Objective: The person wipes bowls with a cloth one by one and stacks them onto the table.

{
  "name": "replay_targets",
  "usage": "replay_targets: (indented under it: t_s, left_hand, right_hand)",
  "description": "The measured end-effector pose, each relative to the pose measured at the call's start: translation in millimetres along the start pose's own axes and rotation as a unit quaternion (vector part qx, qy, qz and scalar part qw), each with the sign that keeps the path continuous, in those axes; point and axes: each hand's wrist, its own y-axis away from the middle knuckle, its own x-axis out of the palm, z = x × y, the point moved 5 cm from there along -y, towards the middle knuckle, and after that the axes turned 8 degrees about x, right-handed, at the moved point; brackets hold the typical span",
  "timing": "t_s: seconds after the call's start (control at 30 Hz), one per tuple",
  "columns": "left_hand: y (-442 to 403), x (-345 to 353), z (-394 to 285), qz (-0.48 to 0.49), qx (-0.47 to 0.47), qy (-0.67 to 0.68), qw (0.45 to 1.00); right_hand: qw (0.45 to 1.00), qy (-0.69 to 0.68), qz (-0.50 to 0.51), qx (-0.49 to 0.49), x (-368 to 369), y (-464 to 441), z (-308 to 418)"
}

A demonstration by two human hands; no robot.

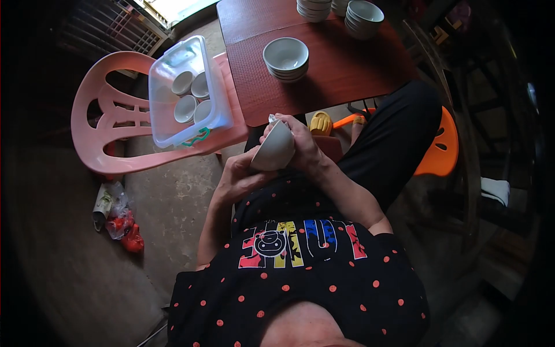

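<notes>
My left hand (238, 176) is closed on the lower left side of a white bowl (274, 148), held tilted on its side above my lap. My right hand (300, 141) wraps over the bowl's upper right side near the rim. A crumpled white tissue or cloth (272, 118) pokes out from its fingers. The bowl's inside faces away, so the fingertips there are hidden. Ahead of my hands, a short stack of white bowls (287, 58) stands on the reddish-brown table (248, 87).
More bowl stacks (364, 20) stand at the table's far side. On a pink chair (87, 127) to my left rests a clear plastic bin (162, 118) with several bowls inside. Plastic bags (124, 222) lie on the floor. An orange chair (442, 150) is at right.
</notes>
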Motion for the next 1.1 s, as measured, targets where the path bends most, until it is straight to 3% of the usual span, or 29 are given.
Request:
replay_targets:
  t_s: [0.1,0.17,0.2,0.3,0.33,0.4,0.43,0.5,0.53,0.57,0.6,0.63,0.67,0.73,0.77,0.83,0.9,0.93,0.97,1.03,1.07,1.1]
  left_hand:
    - [-5.4,-2.1,-0.9,0.004,0.006,-0.065,0.998]
    - [-2.2,-1.3,8.8,0.003,-0.102,-0.079,0.992]
    - [-4.3,2.8,6.7,-0.001,-0.068,-0.058,0.996]
    - [-1.2,2.5,18.5,-0.017,-0.069,-0.075,0.995]
    - [-0.6,1.5,25.0,-0.018,-0.069,-0.073,0.995]
    - [0.6,-10.5,22.2,-0.109,0.045,-0.143,0.983]
    - [2.5,-12.4,18.2,-0.084,0.034,-0.187,0.978]
    - [4.3,-14.7,18.2,-0.031,-0.001,-0.139,0.990]
    - [5.3,-14.6,22.8,0.002,-0.062,-0.153,0.986]
    - [5.4,-12.1,21.0,0.004,-0.062,-0.152,0.986]
    - [5.6,-7.4,18.2,0.017,-0.054,-0.127,0.990]
    - [6.1,-3.2,16.0,0.031,-0.047,-0.102,0.993]
    - [5.6,-1.9,15.5,0.034,-0.048,-0.101,0.993]
    - [4.8,0.2,16.8,0.010,-0.057,-0.033,0.998]
    - [2.3,-0.9,15.5,0.001,-0.061,-0.024,0.998]
    - [0.2,-6.7,14.1,-0.022,-0.029,-0.060,0.998]
    - [5.0,-8.7,8.2,-0.068,0.035,-0.181,0.980]
    - [12.3,-18.2,24.4,0.039,-0.029,-0.272,0.961]
    - [10.7,-15.3,20.8,0.042,-0.032,-0.270,0.961]
    - [7.0,-7.7,13.9,0.048,-0.070,-0.169,0.982]
    - [6.1,-4.8,9.8,0.064,-0.046,-0.144,0.986]
    - [6.3,-2.8,10.4,0.064,-0.045,-0.144,0.987]
  right_hand:
    - [0.999,-0.009,-0.027,-0.028,-16.7,-5.2,1.8]
    - [0.986,0.140,-0.046,-0.074,-10.6,0.9,7.6]
    - [0.961,0.245,-0.069,-0.110,-6.6,5.6,10.8]
    - [0.805,0.529,-0.077,-0.257,38.1,28.5,13.8]
    - [0.514,0.745,-0.025,-0.424,55.4,34.9,3.3]
    - [0.444,0.787,-0.051,-0.425,77.4,44.7,-18.8]
    - [0.426,0.784,-0.054,-0.448,77.9,43.0,-22.1]
    - [0.473,0.766,-0.081,-0.427,68.7,38.5,-4.7]
    - [0.397,0.767,-0.027,-0.504,43.8,23.7,-2.0]
    - [0.634,0.693,-0.009,-0.344,33.0,13.9,17.7]
    - [0.816,0.557,0.009,-0.156,21.3,8.8,25.5]
    - [0.870,0.490,0.032,-0.043,14.3,5.0,23.8]
    - [0.871,0.488,0.029,-0.044,13.5,6.4,19.8]
    - [0.885,0.439,-0.040,-0.151,21.3,15.6,19.4]
    - [0.798,0.549,-0.031,-0.246,38.8,26.8,21.6]
    - [0.524,0.758,-0.050,-0.385,63.1,34.5,0.8]
    - [0.448,0.794,-0.022,-0.409,76.4,41.4,-14.9]
    - [0.412,0.808,-0.029,-0.420,77.6,42.4,-16.5]
    - [0.452,0.789,-0.048,-0.413,73.6,39.6,-7.0]
    - [0.554,0.739,0.033,-0.381,42.9,19.5,10.3]
    - [0.754,0.613,0.049,-0.230,29.6,10.2,21.9]
    - [0.753,0.614,0.049,-0.231,29.1,13.3,21.8]
